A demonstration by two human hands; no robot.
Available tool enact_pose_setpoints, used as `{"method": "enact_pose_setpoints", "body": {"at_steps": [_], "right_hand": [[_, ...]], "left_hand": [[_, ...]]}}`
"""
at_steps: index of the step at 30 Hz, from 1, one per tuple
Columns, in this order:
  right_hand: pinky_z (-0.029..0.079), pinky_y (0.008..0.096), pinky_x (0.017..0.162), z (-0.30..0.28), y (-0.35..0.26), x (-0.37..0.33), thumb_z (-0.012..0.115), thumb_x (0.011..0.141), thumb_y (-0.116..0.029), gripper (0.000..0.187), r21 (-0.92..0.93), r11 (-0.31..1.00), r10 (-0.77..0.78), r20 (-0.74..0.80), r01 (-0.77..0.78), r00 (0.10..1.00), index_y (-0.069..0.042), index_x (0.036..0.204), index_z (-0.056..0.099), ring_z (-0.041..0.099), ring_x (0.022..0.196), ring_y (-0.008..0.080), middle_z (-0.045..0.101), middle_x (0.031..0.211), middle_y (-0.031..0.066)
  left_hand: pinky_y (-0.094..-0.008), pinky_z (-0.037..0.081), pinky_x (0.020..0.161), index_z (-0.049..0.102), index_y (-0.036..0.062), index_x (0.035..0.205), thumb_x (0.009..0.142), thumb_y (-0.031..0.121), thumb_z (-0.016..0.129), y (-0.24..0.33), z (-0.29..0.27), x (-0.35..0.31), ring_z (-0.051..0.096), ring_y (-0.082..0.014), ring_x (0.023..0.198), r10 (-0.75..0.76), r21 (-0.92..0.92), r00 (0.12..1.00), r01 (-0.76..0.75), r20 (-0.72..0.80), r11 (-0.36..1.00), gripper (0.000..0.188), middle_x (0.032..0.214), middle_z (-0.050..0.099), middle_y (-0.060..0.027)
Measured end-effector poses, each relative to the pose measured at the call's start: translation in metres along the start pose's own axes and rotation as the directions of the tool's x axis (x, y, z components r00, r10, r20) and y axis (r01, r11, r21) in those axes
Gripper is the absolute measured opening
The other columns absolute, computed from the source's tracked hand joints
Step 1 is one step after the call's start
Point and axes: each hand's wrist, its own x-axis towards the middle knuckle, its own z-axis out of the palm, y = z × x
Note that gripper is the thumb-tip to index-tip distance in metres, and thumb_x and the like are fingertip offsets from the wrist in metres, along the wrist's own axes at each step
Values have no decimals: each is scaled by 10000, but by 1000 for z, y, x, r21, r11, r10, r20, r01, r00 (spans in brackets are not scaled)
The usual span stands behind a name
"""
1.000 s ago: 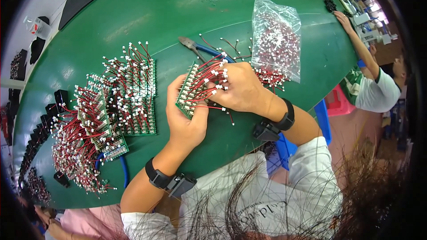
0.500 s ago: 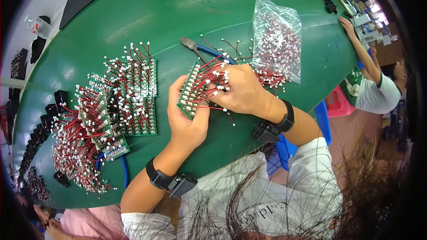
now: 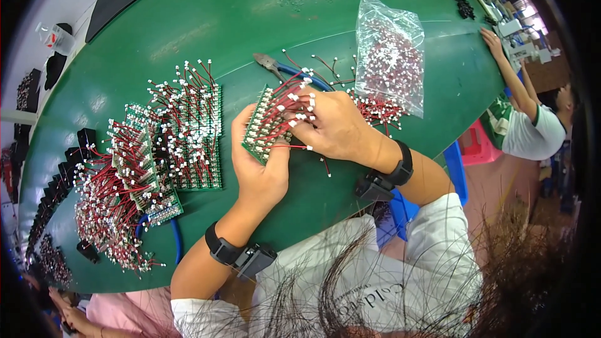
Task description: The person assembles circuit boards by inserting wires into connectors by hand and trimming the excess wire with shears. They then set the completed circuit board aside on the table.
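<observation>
A green circuit board [image 3: 258, 126] with rows of red wires ending in white plugs is held up over the table. My left hand [image 3: 260, 172] grips its lower left side, thumb in front and fingers around the back edge. My right hand [image 3: 341, 126] is closed among the red wires [image 3: 294, 109] at the board's right side; its fingertips are partly hidden, and the exact wire they pinch is unclear. Just beyond lie pliers [image 3: 268, 61] with blue handles. A clear plastic bag [image 3: 389, 56] full of wired plugs lies to the right, with loose red wires [image 3: 379, 111] at its mouth.
Wired boards [image 3: 197, 138] lie at the left on the green table [image 3: 300, 213], beside a heap of red wires [image 3: 103, 213] and a blue-handled tool [image 3: 176, 238]. Black blocks [image 3: 62, 178] line the left edge. A co-worker's arm [image 3: 510, 69] reaches onto the far right.
The board and my left hand have shifted slightly left, and the board has turned a little. My right hand moved slightly left among the wires.
</observation>
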Motion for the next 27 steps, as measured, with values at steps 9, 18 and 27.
{"method": "enact_pose_setpoints", "body": {"at_steps": [9,18,27], "right_hand": [[334,375,440,-10,3,1,675,834,-160,210,-61,998,31,36,-29,999,-29,970,583,477,424,228,429,498,50],[437,444,511,-9,2,0,637,834,-209,247,-69,997,46,78,-41,996,-50,1010,566,596,554,326,590,623,123],[438,375,582,-14,1,-1,567,840,-48,171,161,985,-81,111,62,991,31,988,535,545,620,245,519,705,115]], "left_hand": [[-281,472,849,454,-1,1263,850,-40,549,6,-6,9,578,-115,917,-187,-102,963,170,-192,980,425,1060,607,-67],[-303,460,860,537,-4,1139,806,27,620,10,1,6,584,-155,913,-171,-115,958,147,-231,982,344,1025,626,-54],[-308,462,864,522,-1,1164,827,31,623,5,-1,8,585,-146,915,-103,-69,951,87,-292,994,353,1043,620,-54]]}}
